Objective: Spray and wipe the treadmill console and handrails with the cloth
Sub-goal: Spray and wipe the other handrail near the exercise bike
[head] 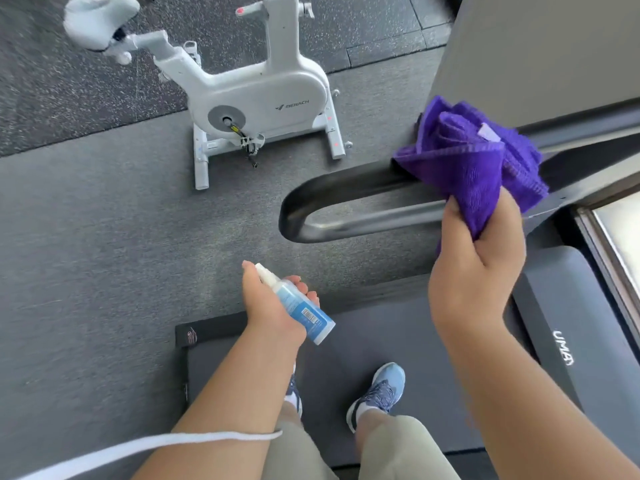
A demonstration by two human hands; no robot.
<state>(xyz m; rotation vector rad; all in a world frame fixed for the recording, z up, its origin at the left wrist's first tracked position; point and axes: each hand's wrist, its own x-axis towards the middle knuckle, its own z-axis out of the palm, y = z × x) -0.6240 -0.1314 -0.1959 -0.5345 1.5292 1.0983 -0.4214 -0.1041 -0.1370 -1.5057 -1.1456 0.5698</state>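
Observation:
A black curved treadmill handrail [346, 195] loops out to the left from the grey console [540, 57] at the upper right. My right hand [478, 268] grips a bunched purple cloth [474, 157], which lies over the handrail where it meets the console. Lower and to the left, my left hand [273, 306] holds a small blue spray bottle [301, 310] with a white nozzle pointing up and left, well below the handrail's loop.
A white exercise bike [256, 95] stands on the grey floor mat beyond the handrail. The treadmill deck [568, 341] runs down the right side. My feet in blue shoes [377, 393] stand on a dark mat [381, 341]. A white cord [156, 445] crosses the lower left.

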